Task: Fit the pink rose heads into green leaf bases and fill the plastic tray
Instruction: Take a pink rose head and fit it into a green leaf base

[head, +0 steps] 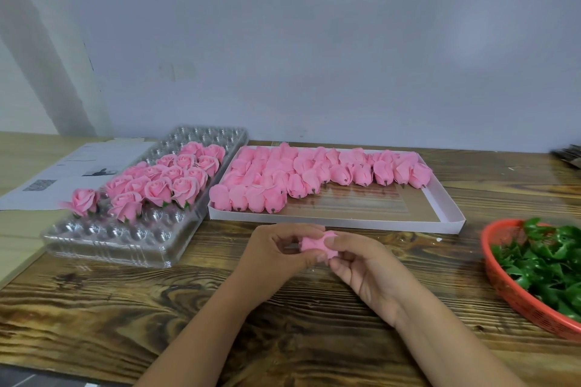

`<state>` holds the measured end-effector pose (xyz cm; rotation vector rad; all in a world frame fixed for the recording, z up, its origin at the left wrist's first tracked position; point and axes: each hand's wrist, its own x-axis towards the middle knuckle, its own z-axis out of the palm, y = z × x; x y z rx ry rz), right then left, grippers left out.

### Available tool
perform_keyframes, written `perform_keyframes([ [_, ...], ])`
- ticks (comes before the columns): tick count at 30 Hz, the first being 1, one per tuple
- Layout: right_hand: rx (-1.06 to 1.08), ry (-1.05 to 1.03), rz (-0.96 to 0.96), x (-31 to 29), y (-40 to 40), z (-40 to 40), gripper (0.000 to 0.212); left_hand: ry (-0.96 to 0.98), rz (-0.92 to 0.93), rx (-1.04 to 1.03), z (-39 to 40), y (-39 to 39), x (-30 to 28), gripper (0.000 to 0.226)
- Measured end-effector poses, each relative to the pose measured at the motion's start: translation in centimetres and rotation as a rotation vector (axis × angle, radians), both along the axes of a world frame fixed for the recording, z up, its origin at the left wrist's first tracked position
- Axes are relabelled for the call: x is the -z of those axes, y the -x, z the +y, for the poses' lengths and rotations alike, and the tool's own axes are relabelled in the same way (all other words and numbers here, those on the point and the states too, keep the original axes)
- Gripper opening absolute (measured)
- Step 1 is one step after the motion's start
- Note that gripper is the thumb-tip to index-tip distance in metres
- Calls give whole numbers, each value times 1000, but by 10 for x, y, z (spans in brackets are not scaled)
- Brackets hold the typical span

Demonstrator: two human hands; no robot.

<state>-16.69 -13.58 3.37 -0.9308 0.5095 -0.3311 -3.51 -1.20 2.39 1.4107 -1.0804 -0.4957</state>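
One pink rose head (317, 244) sat pinched between both hands just above the bench (220, 302), near its front middle. The left hand (276, 250) curled its fingers round the bloom's left side, and the right hand (367, 264) held the other side with thumb on top and fingers underneath. No green showed on this head, so the step in hand looked like readying a bare bloom, before any leaf base went on.

Beyond the hands lay the white cardboard box (446, 214) with rows of bare rose heads (314, 176) lying on their sides. To its left stood the clear plastic tray (125, 245), whose middle cups held finished roses (163, 179) upright; the near rows and the far row were unfilled. One finished rose (83, 201) leaned at the tray's left edge. Sheets of paper (63, 173) lay behind the tray.

At the far right an orange basket (509, 289) held the green leaf bases (540, 258), well apart from the hands. The next move likely called for freeing the right hand to reach there for a base, then pushing the bloom's stub into it.
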Motion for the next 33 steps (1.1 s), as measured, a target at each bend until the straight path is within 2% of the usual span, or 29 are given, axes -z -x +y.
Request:
perform_keyframes([
  [7, 23, -30, 58, 0, 0, 0, 7, -7, -52, -16, 0, 2, -3, 33],
  [11, 2, 2, 57, 2, 1, -1, 15, 8, -19, -28, -1, 2, -1, 31],
  [15, -34, 88, 66, 2, 1, -2, 39, 17, 58, -42, -2, 2, 1, 28],
  [18, -38, 135, 81, 1, 2, -4, 46, 50, 186, -36, -2, 2, 1, 25],
  [22, -48, 216, 144, -5, 5, -4, 40, 74, 406, -58, -3, -1, 0, 24],
  [26, 17, 331, 257, -12, 24, -8, 34, 60, 473, -55, -2, -4, 0, 27],
  [29, 77, 489, 289, -27, 56, -18, 18, 46, 494, -42, -2, -5, 1, 29],
  [33, 205, 752, 305, -64, 113, -51, 13, 37, 518, -31, -2, -7, 2, 36],
])
